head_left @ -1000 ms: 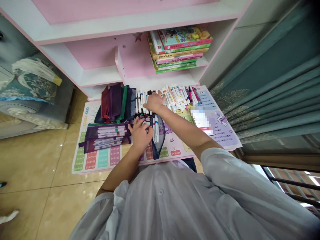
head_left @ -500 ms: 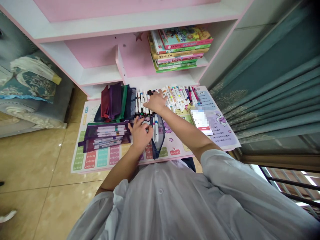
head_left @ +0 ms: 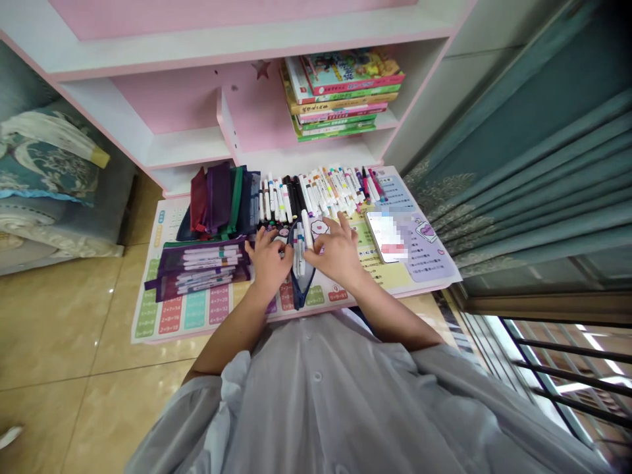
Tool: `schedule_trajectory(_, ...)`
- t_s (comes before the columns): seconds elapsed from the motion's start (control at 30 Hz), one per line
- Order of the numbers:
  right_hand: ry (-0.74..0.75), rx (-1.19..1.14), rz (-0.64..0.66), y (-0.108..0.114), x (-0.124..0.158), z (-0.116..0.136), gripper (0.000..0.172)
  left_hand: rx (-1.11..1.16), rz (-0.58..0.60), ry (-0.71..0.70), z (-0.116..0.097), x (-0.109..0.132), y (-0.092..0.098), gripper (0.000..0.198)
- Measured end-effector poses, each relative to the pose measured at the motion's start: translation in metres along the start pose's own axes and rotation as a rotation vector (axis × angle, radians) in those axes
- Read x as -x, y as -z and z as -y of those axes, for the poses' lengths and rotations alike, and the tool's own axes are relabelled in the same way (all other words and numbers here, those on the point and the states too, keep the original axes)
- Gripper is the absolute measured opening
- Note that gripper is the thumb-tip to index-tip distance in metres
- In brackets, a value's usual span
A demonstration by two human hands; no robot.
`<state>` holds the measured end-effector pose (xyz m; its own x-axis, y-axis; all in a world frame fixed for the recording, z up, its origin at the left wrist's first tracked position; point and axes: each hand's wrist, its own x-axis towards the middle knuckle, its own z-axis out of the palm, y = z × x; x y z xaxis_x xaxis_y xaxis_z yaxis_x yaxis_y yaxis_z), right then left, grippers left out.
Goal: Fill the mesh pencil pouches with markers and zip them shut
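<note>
A dark blue mesh pencil pouch point(head_left: 301, 293) lies open before me with several white markers point(head_left: 299, 253) inside. My left hand point(head_left: 269, 261) pinches its left edge between thumb and finger. At the right side of the opening, my right hand point(head_left: 340, 251) has its thumb against the lower end of a white marker point(head_left: 307, 227), which lies partly over the pouch; its other fingers are spread. Behind both hands runs a row of loose markers point(head_left: 326, 187), mostly white, with black ones near the middle.
A purple mesh pouch point(head_left: 170, 263) filled with markers lies at the left. Behind it are red, purple and green pouches point(head_left: 217, 197). A phone point(head_left: 388, 240) rests on the right of the desk mat point(head_left: 429, 266). Stacked books point(head_left: 345, 99) fill part of the shelf above.
My right hand has come back from the marker row to the pouch, bringing a white marker. My left hand stays at the pouch's left edge. The view has shifted slightly.
</note>
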<state>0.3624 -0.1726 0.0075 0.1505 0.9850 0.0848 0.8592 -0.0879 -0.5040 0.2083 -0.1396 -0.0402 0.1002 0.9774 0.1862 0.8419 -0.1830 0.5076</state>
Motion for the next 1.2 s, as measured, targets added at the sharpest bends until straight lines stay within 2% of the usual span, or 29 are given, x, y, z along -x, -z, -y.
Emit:
schedule_trajectory(0.2, -0.057, 0.083, 0.089, -0.013, 0.014, 0.002, 0.016, 0.000, -0.026, -0.019, 0.005, 0.000, -0.005, 0.022)
schedule_trajectory(0.63, -0.046, 0.169, 0.177, -0.027, 0.009, 0.004, 0.020, 0.007, -0.030, -0.007, 0.004, 0.000, -0.006, 0.020)
schedule_trajectory(0.8, -0.028, 0.100, 0.126, -0.028, 0.010, -0.001, 0.021, 0.011, -0.027, -0.008, 0.005, 0.000, -0.006, 0.020)
schedule_trajectory(0.97, 0.059, 0.028, -0.008, -0.022, 0.001, -0.022, 0.021, -0.003, -0.015, -0.011, 0.004, 0.000, -0.005, 0.018)
schedule_trajectory(1.2, 0.279, 0.170, 0.033, -0.012, -0.022, -0.053, 0.056, -0.039, 0.023, -0.052, 0.005, 0.000, 0.001, 0.019)
